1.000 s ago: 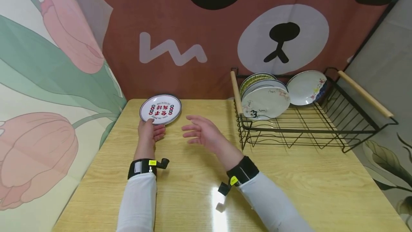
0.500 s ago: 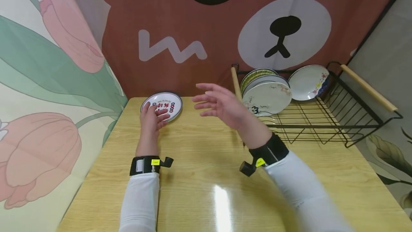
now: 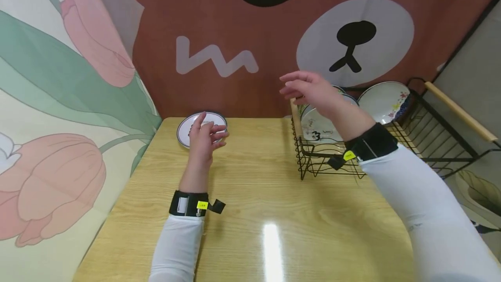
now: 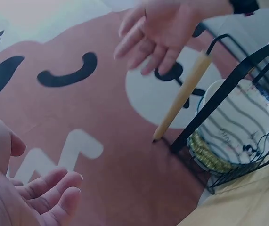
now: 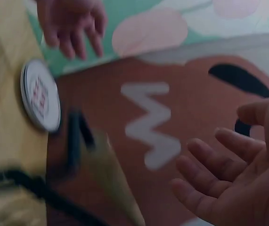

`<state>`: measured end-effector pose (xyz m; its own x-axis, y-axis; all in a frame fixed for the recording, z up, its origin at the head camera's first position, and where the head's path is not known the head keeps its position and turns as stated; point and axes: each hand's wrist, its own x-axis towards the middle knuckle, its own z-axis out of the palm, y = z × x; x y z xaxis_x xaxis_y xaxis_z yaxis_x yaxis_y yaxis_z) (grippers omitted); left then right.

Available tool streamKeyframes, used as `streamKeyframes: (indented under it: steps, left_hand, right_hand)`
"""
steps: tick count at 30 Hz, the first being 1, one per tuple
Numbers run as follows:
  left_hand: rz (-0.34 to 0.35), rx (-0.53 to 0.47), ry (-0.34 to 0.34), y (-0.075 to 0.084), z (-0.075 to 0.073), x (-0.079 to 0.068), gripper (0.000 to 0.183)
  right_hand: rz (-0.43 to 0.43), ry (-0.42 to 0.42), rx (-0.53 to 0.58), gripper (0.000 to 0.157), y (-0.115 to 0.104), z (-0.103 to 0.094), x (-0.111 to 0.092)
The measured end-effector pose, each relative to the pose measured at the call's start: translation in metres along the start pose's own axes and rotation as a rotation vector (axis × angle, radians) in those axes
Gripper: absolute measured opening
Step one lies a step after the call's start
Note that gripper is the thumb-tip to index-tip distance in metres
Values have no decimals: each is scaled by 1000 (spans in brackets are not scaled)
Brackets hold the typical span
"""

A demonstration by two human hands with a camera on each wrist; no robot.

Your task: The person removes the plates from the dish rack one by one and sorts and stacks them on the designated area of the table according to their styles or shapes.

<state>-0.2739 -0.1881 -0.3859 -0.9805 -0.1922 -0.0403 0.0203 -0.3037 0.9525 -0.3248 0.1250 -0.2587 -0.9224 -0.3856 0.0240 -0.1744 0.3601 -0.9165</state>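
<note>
In the head view my left hand (image 3: 204, 140) hovers in front of a white plate (image 3: 185, 127) with a dark blue rim and hides much of it. The right wrist view shows red print on that plate (image 5: 41, 96). My left fingers are loosely spread and hold nothing. My right hand (image 3: 313, 92) is raised by the left end of the black wire dish rack (image 3: 300, 160), its fingers relaxed and nothing in them. Behind this hand, several plates stand in the rack, among them a white plate with a dark floral print (image 3: 318, 127).
A white bowl-like dish (image 3: 383, 99) with flowers leans at the back of the rack. Wooden handles (image 3: 459, 110) top both rack ends. A cloth with a bear face (image 3: 235, 25) hangs behind the wooden table (image 3: 250, 212); a flowered cloth (image 3: 58, 142) hangs at left.
My right hand has moved right and up, from the middle of the table to the rack. My left hand has come off the plate's edge and lifted slightly to the right.
</note>
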Motion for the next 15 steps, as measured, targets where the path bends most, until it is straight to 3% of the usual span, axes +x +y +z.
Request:
streamKeyframes:
  steps: [8, 15]
  left_hand:
    - [5, 37, -98, -7, 21, -12, 52]
    - [-44, 70, -154, -20, 37, -18, 56]
  right_hand:
    - [-17, -70, -585, 43, 26, -60, 8]
    - [-25, -88, -777, 38, 54, -82, 11]
